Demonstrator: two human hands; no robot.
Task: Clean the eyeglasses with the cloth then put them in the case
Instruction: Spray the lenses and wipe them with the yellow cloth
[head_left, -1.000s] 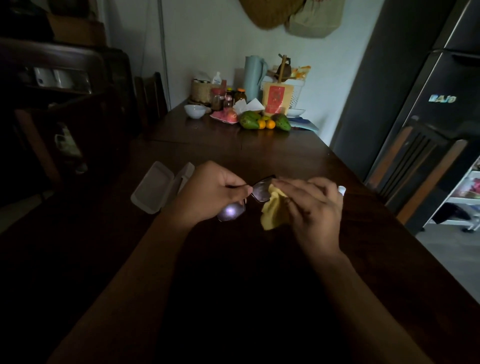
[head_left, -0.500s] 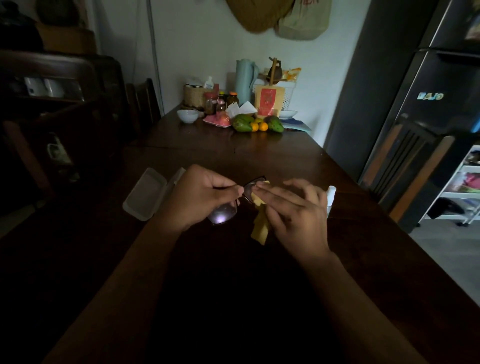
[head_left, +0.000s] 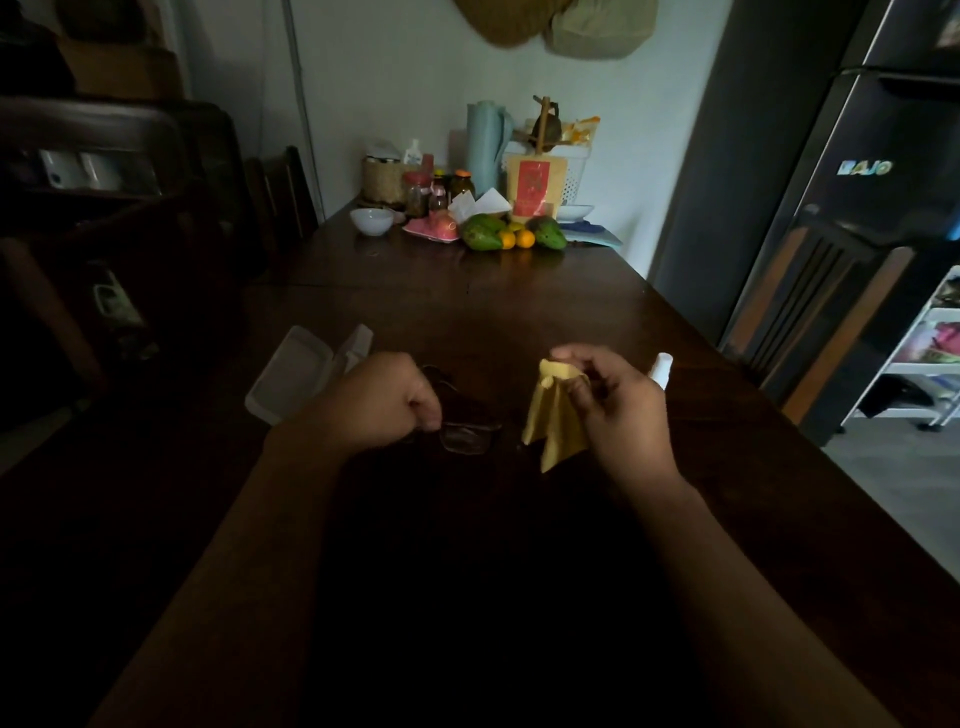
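Observation:
My left hand (head_left: 382, 402) grips the dark-framed eyeglasses (head_left: 465, 434) low over the dark wooden table (head_left: 467, 312); one lens shows just right of my fingers. My right hand (head_left: 615, 408) pinches the yellow cloth (head_left: 553, 421), which hangs down from my fingertips, a short gap to the right of the glasses. The cloth does not touch the lenses. The white eyeglass case (head_left: 301, 379) lies open on the table, just behind and left of my left hand.
A small white spray bottle (head_left: 661, 368) stands behind my right hand. Fruit (head_left: 511, 234), jars, a white bowl (head_left: 371, 221) and a jug crowd the table's far end. A wooden chair (head_left: 826, 312) and dark fridge (head_left: 857, 156) stand at the right; more chairs stand at the left.
My right hand has pulled the cloth off the lens and moved right. My left hand has lowered the glasses toward the table.

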